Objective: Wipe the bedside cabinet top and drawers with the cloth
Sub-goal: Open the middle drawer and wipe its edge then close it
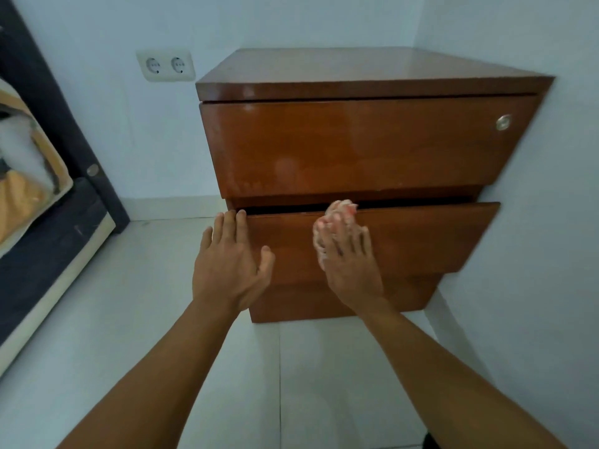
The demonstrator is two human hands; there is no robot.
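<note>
A brown wooden bedside cabinet stands in the room's corner. Its upper drawer is closed and has a round metal lock at the right. The lower drawer is pulled out slightly, with a dark gap above it. My right hand presses a pale pink cloth flat against the lower drawer's front near its top edge. My left hand is spread open, fingertips at the drawer's left top corner, holding nothing.
A double wall socket sits left of the cabinet. A bed with a dark frame and orange bedding runs along the left. White floor tiles lie in front. A white wall flanks the cabinet's right side.
</note>
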